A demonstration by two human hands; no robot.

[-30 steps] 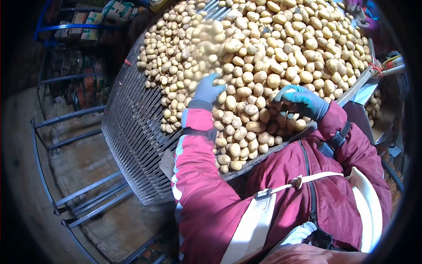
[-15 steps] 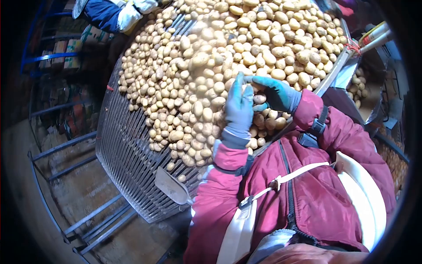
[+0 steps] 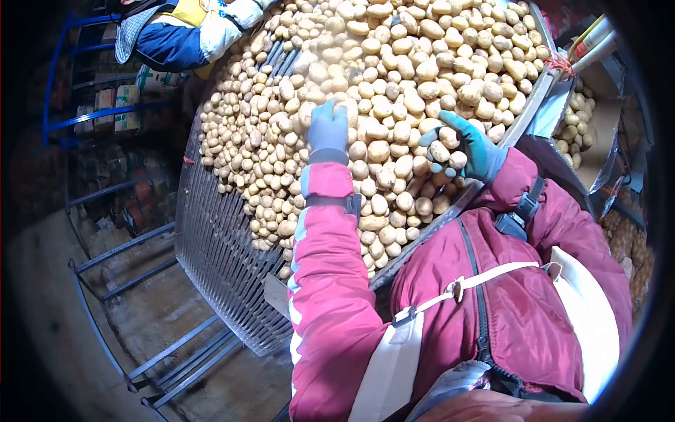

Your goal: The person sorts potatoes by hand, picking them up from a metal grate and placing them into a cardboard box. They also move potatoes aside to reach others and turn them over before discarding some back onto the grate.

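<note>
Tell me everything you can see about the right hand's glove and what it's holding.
The right hand wears a teal knit-looking glove with a darker coated palm, reaching out of a maroon jacket sleeve with a black strap at the cuff. Its fingers curl around a few small tan potatoes, gripped near the lower right edge of the potato heap. The thumb points up toward the pile. Just beyond it runs the metal side rail of the slatted sorting table.

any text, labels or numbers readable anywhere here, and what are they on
None can be read.
Boxes on the blue rack at upper left: printed labels, too small and blurred to read.
Red jacket sleeve, gloves and the potatoes on the grading table: no lettering visible.
</note>
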